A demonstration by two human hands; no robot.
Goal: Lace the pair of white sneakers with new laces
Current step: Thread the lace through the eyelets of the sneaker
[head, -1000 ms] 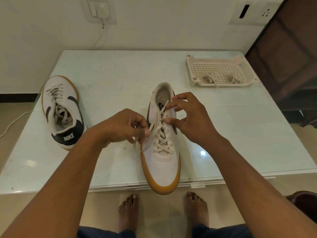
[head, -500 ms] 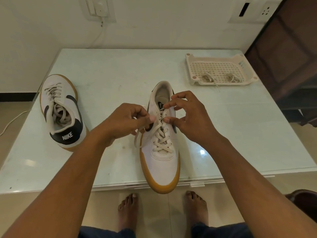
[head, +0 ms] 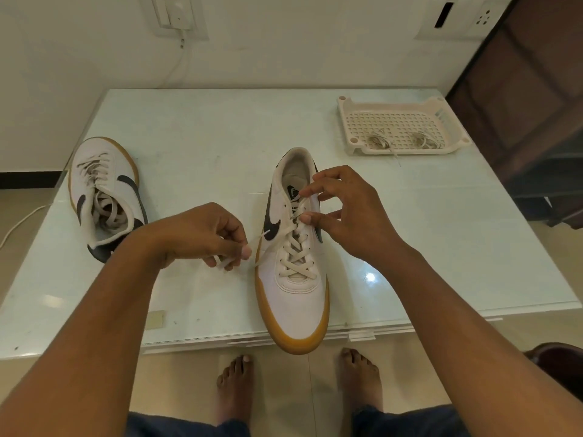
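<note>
1. Pinching the lace, the left hand is curling thumb and fingers round its free end, just beside the sneaker.
2. The right hand is nipping the other strand between thumb and forefinger over the upper eyelets.
3. That lace is looking flat, soft and light, likely going limp; gripping near the tip is seeming wisest.
4. The sneaker is sitting on the table, toe overhanging the near edge: white upper, dark swoosh, tan sole.

We're in a home room by the look: glass-topped desk against a plain wall, switch plate with a cable plugged in, tiled floor, bare feet underneath.
</note>
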